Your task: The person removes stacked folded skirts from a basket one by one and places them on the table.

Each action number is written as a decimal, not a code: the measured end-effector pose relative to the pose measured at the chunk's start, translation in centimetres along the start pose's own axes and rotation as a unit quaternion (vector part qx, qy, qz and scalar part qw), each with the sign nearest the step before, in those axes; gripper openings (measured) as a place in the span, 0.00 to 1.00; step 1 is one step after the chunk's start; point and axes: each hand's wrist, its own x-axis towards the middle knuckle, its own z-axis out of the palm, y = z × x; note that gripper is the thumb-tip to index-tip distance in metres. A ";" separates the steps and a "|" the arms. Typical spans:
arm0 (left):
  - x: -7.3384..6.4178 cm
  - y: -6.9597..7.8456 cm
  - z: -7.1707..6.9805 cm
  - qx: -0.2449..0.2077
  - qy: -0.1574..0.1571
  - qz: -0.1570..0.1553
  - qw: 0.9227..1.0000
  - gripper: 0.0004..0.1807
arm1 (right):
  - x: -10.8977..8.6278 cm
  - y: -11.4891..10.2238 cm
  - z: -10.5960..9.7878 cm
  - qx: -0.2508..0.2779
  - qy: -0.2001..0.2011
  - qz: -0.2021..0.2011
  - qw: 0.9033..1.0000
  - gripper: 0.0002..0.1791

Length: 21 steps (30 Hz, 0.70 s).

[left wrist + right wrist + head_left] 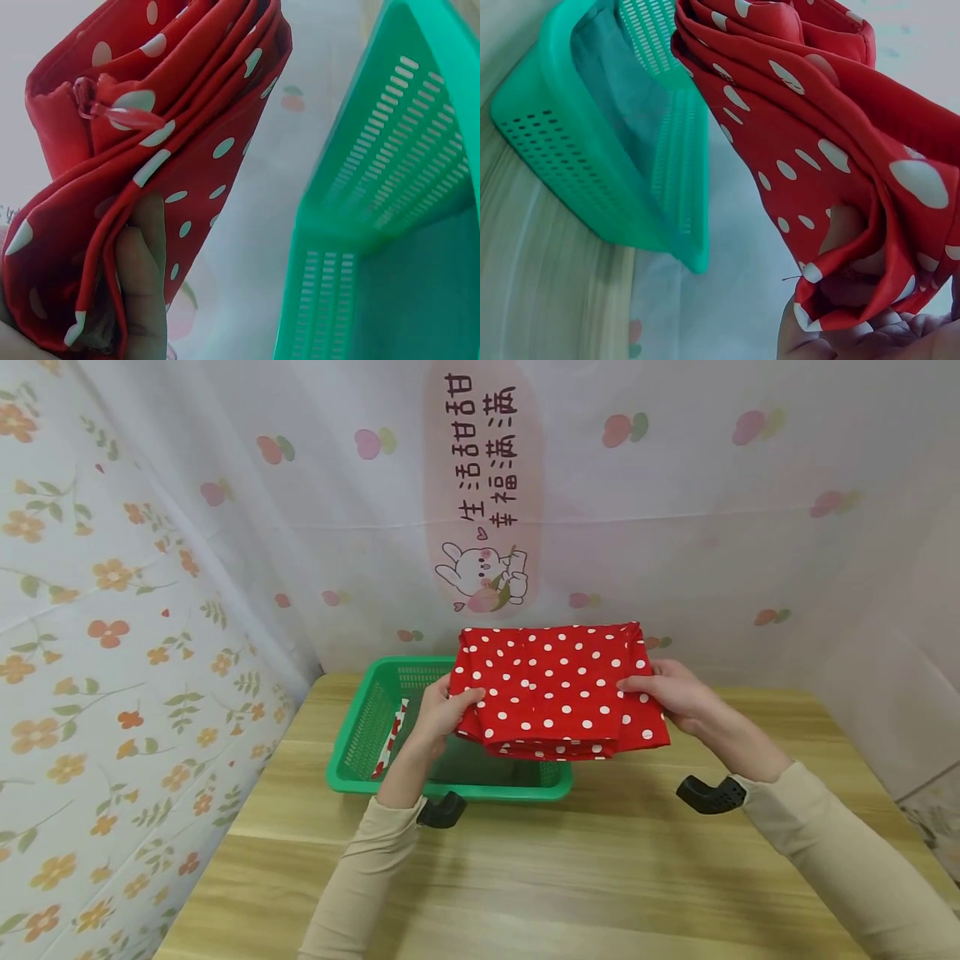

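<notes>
A folded red cloth with white polka dots [551, 685] is held up in the air by both hands. My left hand [441, 712] grips its left side, thumb on the near face. At the right side, my right hand [678, 692] pinches it with the thumb in front. Several layers are stacked in the fold. In the left wrist view, a small pinkish tab like a zipper pull [135, 118] hangs at an edge. The cloth overlaps the view of a green plastic basket [450, 791], hiding its back right part.
Inside the basket lie a dark green piece [457, 764] and a narrow red-and-white patterned strip [392, 739]. The basket stands on a wooden table [525, 877]. A printed curtain [675, 527] hangs behind, and a floral one [112, 652] at the left.
</notes>
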 end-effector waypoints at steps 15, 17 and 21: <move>0.2 -0.2 4.0 -0.032 -0.024 0.006 0.999 0.25 | -1.9 1.5 -3.1 -0.007 0.027 -0.002 1.000 0.33; 0.2 -0.2 4.5 -0.032 -0.025 0.003 0.999 0.25 | -2.1 1.8 -3.4 -0.005 0.028 0.000 1.000 0.33; 0.3 -0.4 5.5 -0.028 -0.031 -0.001 0.999 0.25 | -2.7 2.4 -4.1 -0.002 0.034 0.007 0.999 0.34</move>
